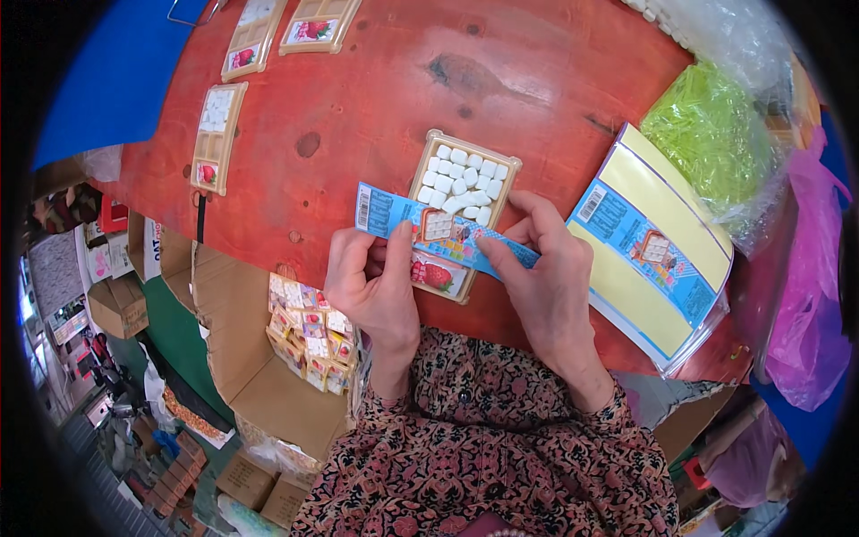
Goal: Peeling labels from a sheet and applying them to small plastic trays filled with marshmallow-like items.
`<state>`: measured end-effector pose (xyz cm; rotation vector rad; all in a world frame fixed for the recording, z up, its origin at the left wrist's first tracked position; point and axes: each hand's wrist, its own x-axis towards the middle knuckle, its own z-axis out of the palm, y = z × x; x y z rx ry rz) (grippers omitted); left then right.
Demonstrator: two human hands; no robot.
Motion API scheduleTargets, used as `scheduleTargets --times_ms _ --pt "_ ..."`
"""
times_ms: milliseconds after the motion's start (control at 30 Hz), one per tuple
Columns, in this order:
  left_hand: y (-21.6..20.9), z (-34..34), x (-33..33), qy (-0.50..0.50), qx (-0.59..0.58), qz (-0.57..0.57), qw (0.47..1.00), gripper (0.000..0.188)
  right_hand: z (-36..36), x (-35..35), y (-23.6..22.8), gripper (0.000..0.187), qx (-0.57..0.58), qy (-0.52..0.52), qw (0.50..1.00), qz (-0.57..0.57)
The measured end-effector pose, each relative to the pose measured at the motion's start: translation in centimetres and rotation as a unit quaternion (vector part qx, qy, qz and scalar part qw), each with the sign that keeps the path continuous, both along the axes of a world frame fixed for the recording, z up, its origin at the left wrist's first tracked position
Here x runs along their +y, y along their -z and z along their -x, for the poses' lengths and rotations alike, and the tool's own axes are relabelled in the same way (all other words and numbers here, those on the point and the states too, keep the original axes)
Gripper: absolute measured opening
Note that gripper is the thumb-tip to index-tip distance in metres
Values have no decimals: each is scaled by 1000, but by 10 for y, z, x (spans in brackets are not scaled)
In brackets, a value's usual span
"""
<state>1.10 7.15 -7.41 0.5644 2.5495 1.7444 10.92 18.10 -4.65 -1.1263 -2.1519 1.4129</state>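
Pinching a long, blue, picture-printed label [438, 226] are the left hand [380, 285] and right hand [552, 268].

A pale sheen [497, 67] lies on the knotted red wooden table [331, 188], beside a blue surface [112, 94].

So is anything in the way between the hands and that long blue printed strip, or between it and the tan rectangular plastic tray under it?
Nothing visible: the left hand and the right hand grip the long blue printed strip, which crosses over the tan rectangular plastic tray. What's directly beneath the strip is hidden.
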Motion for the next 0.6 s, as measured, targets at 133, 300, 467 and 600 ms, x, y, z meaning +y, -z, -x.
scheduleTargets --times_ms 133,300,467,600 --pt "-2 -1 -1 -1 4 9 1000 11 -1 1 1 47 8 0 1000 4" --pt "-5 -12 -31 -40 8 91 995 11 2 -12 -7 48 -45 -40 996 68" --pt "-4 -34 -73 -147 -100 27 984 9 -2 -35 -4 53 -17 -128 988 89" --pt "1 -30 -97 -145 -405 -212 877 25 0 -39 -7 53 -21 -172 981 88"
